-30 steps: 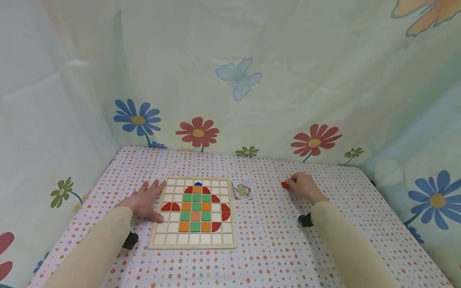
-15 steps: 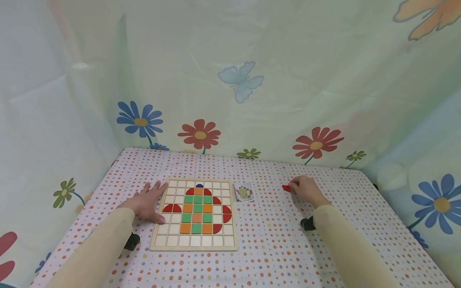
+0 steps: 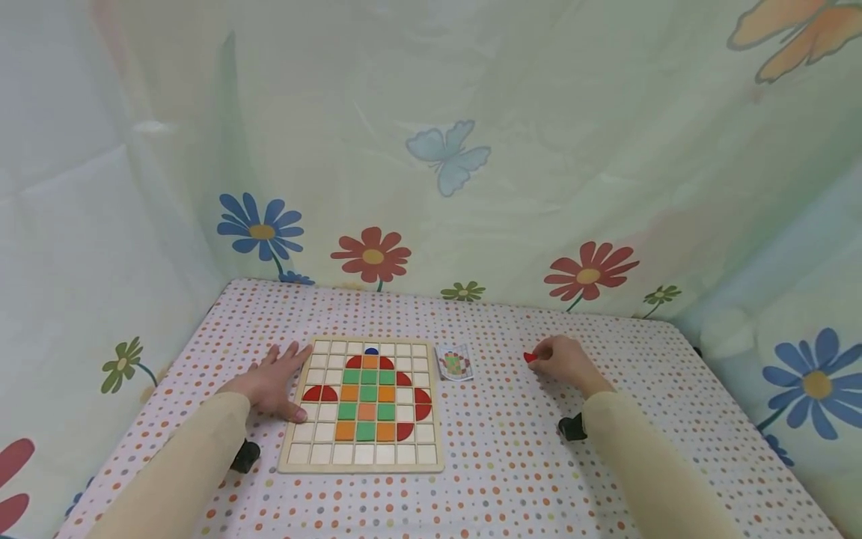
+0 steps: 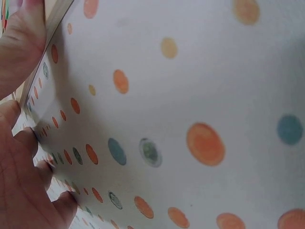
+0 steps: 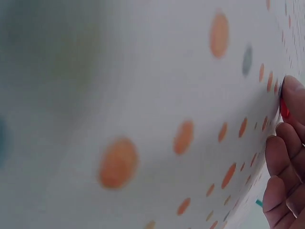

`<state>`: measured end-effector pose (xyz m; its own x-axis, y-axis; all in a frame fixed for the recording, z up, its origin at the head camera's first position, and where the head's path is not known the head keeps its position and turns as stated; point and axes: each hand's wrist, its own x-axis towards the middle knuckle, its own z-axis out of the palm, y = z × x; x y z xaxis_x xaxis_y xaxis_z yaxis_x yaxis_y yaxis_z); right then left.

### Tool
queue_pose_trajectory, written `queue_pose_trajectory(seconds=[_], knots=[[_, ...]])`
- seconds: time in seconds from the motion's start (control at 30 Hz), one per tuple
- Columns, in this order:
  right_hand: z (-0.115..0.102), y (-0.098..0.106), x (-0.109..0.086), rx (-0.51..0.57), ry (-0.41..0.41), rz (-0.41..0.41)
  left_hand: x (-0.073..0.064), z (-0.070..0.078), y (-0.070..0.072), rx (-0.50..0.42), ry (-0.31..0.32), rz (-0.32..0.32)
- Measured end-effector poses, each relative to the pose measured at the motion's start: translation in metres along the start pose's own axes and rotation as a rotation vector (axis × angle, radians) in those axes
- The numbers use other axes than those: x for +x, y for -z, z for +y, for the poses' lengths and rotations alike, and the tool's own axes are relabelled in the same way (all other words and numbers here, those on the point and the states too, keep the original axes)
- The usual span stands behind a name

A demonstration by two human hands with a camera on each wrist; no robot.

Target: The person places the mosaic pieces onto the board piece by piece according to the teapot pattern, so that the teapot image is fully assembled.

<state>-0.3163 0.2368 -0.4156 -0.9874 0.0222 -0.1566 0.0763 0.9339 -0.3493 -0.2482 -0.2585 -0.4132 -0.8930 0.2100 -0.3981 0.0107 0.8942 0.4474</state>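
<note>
My right hand (image 3: 564, 362) is to the right of the board, low over the tablecloth, and pinches a small red tile (image 3: 530, 357) between thumb and fingers. In the right wrist view a sliver of the red tile (image 5: 284, 109) shows between thumb and fingertips; the rest of it is hidden. My left hand (image 3: 271, 380) lies with spread fingers at the left edge of the wooden grid board (image 3: 364, 468), thumb and fingertip on its frame. On the board, green and orange squares, red curved tiles and one blue half-round tile form a pattern.
A small picture card (image 3: 455, 362) with a similar coloured pattern lies just right of the board. The dotted tablecloth (image 3: 498, 464) reaches back to a flower-printed curtain (image 3: 431, 217), which also encloses both sides.
The red tile has turned a little in my right fingers, and that hand has barely moved. My left hand stays at the board's edge. The head view has shifted slightly.
</note>
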Motion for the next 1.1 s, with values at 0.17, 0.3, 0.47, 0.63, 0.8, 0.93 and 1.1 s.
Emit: queue_pose_trajectory(seconds=[0.17,0.3,0.47,0.63,0.8,0.93,1.1], knots=[[-0.013,-0.002,-0.008,-0.027,0.035,0.001,0.0,0.0,-0.001,0.016,0.015,0.006],[-0.033,-0.001,-0.014,-0.024,0.087,0.006,0.001,-0.001,-0.001,0.025,0.024,0.013],[-0.067,-0.004,-0.023,-0.013,0.167,0.013,0.001,-0.002,-0.001,0.027,0.029,0.011],[-0.102,-0.01,-0.036,0.016,0.305,0.016,0.002,-0.003,-0.001,0.027,0.036,0.009],[-0.138,-0.022,-0.049,0.062,0.39,0.012,0.003,-0.002,-0.002,0.012,0.035,0.012],[-0.162,-0.033,-0.057,0.073,0.432,-0.002,0.003,-0.001,-0.003,0.009,0.036,0.01],[-0.187,-0.041,-0.063,0.055,0.485,-0.045,0.003,0.001,-0.002,0.013,0.035,0.006]])
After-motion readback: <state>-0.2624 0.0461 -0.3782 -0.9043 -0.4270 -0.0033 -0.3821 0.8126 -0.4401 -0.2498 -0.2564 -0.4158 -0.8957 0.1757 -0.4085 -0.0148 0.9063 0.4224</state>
